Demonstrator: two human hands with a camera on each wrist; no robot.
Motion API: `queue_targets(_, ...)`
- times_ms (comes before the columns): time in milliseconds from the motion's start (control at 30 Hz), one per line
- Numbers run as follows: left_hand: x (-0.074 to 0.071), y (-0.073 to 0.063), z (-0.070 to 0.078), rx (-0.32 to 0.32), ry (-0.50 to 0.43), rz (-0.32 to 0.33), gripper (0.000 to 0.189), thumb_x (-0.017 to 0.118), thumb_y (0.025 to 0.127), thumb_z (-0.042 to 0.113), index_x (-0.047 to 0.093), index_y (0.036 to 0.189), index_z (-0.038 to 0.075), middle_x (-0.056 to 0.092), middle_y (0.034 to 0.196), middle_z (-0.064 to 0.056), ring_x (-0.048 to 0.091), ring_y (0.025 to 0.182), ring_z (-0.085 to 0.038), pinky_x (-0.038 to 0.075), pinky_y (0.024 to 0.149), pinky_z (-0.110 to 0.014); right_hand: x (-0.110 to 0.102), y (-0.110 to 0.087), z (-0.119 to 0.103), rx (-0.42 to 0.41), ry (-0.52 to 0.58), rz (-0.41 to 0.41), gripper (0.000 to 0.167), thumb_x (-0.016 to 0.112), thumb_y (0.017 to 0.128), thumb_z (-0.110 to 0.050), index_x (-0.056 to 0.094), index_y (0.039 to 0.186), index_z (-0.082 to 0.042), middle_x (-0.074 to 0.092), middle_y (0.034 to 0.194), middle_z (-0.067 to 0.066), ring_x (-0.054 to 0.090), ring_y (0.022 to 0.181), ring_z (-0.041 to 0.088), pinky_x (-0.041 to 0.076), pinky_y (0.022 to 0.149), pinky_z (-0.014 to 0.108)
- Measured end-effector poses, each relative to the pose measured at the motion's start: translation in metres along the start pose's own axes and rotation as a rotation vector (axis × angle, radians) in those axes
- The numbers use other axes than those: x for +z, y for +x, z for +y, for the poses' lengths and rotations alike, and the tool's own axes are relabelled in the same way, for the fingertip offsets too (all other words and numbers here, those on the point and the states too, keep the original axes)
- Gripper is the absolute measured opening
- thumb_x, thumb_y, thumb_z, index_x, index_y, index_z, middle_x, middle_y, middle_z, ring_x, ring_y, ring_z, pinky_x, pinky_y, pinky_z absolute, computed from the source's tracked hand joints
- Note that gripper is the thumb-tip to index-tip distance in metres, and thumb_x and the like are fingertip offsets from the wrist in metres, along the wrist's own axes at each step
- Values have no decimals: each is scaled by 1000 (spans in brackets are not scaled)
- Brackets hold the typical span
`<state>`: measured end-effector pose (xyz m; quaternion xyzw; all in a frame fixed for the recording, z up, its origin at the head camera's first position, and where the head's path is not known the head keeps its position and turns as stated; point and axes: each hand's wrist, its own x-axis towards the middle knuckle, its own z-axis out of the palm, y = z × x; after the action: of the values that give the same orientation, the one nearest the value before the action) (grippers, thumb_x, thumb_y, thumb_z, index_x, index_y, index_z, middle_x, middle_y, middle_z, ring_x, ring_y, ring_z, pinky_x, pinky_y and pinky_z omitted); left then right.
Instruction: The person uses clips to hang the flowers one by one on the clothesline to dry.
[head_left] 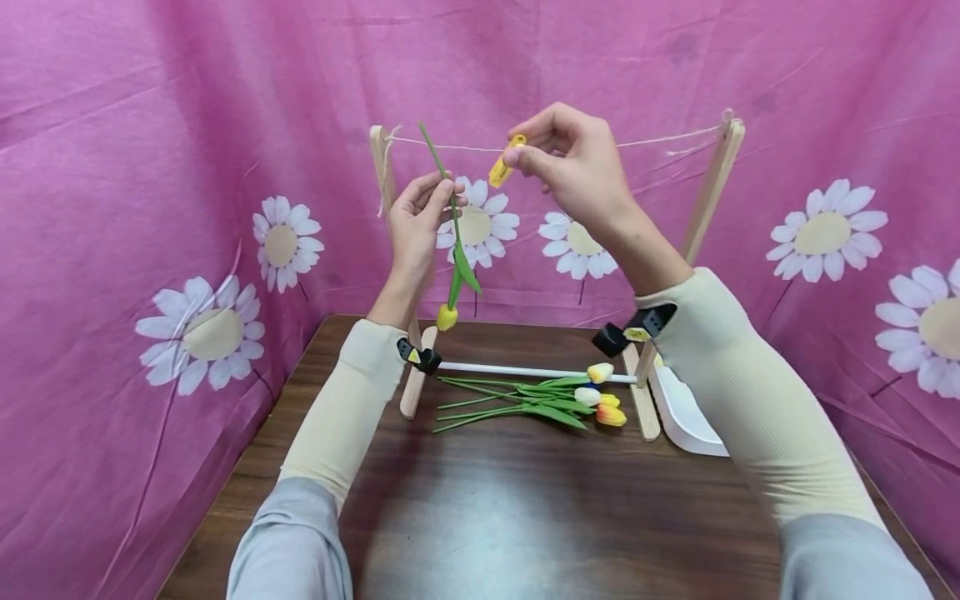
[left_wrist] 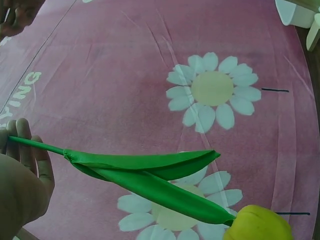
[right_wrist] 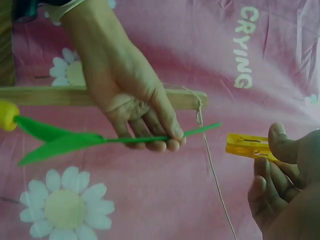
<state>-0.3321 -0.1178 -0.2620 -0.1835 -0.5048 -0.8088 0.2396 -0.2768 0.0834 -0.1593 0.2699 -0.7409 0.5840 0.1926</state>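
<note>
In the head view my left hand pinches the green stem of a yellow artificial tulip, which hangs blossom down. Its bare stem end reaches up to the string stretched between two wooden posts. To the right, my right hand holds a yellow clothespin between thumb and fingers, close to the string. The right wrist view shows the clothespin a short gap away from the stem tip and string. In the left wrist view the tulip's leaves and blossom fill the lower part.
Several artificial tulips with white, yellow and orange blossoms lie on the brown table. A white rod joins the feet of the wooden posts. A white tray stands at the right, before a pink flowered cloth.
</note>
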Motion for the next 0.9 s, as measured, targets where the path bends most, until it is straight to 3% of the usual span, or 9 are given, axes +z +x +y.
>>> queue_targets(167,2,4,2,-6,-3,3,14,66,104,2,71,116,-4,79,90,0,75,78,-11,63,78,-27,20,24,-3,10,112,46,10,83,91,-1,75,92,-8,75,80,-5,63,67,12,54,68,22)
queue_targets(333,5,8,5,-36,3,28,16,66,105,5,71,118,-4,79,90,1,74,79,-11,62,80,-27,35,44,-4,53,172,89,15,85,89,0,75,83,-11,74,75,-5,56,59,10,49,61,21)
queue_targets(467,8,11,6,-53,-24,60,24,66,105,6,67,124,-10,79,90,-1,73,79,-12,61,80,-26,43,55,-2,82,198,117,17,84,89,1,76,80,-11,72,70,-4,50,52,9,42,53,19)
queue_targets(700,12,11,4,-52,-16,86,31,66,105,7,65,129,-13,78,91,-2,73,79,-11,60,81,-27,54,65,6,167,195,139,14,85,90,-3,77,81,-11,70,68,-4,50,47,9,41,47,17)
queue_targets(900,12,12,2,-47,-15,108,34,65,105,5,63,131,-17,75,91,-1,72,77,-8,58,78,-26,65,67,12,236,185,136,8,86,90,-8,78,89,-8,72,71,-5,53,43,10,31,38,18)
